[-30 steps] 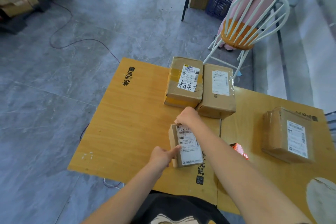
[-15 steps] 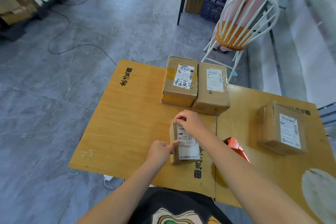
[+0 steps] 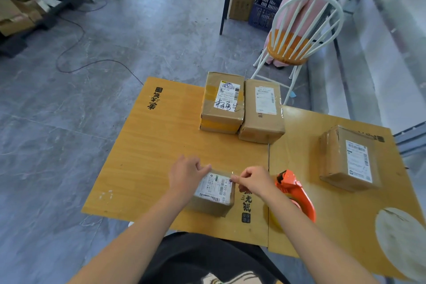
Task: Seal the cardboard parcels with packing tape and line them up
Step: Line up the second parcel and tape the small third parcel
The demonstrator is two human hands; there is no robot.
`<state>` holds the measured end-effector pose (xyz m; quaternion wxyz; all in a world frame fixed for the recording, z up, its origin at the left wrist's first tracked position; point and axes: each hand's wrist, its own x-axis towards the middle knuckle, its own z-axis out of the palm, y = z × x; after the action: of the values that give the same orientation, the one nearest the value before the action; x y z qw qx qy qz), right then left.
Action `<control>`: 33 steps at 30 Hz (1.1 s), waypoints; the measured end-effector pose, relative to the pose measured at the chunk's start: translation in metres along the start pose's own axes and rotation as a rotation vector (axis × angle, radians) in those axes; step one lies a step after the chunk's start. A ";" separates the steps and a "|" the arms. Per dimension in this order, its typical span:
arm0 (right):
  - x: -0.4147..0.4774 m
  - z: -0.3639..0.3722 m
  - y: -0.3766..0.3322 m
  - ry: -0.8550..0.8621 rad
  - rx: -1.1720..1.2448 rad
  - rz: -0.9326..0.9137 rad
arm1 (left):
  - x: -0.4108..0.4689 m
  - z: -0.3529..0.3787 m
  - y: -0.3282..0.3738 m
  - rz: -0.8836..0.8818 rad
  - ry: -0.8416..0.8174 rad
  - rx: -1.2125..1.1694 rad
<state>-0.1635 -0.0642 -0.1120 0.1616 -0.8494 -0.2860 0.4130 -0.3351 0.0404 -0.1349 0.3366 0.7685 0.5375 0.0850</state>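
left hand [image 3: 187, 175] curls over the small box [image 3: 213, 193] at the table's [image 3: 161, 145] near edge, steadying it; right hand [image 3: 253, 181] pinches its corner (smoothing tape, probably); dispenser [image 3: 292, 189] lies handy beside.

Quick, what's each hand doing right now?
Left hand: grips the small parcel by its left side.
Right hand: pinches its far right corner.

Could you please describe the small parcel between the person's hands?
The small parcel is a brown cardboard box lying flat on the table near its front edge, a white barcode label covering its top. The left hand grips its far left corner; the right hand pinches at its far right corner.
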 end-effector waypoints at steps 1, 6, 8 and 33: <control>-0.002 -0.001 0.000 0.000 -0.014 -0.008 | -0.003 0.002 -0.001 -0.005 -0.007 -0.010; -0.017 0.004 0.000 0.001 -0.089 -0.039 | -0.020 0.008 -0.017 -0.013 -0.033 -0.131; -0.021 0.009 0.003 0.076 -0.064 -0.099 | -0.021 0.009 -0.020 -0.018 -0.037 -0.145; -0.014 0.044 -0.002 0.183 0.082 -0.275 | -0.014 0.030 -0.024 0.400 -0.076 -0.039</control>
<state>-0.2060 -0.0696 -0.1286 0.2765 -0.8291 -0.3666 0.3190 -0.3446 0.0198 -0.1688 0.3478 0.8559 0.3594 0.1311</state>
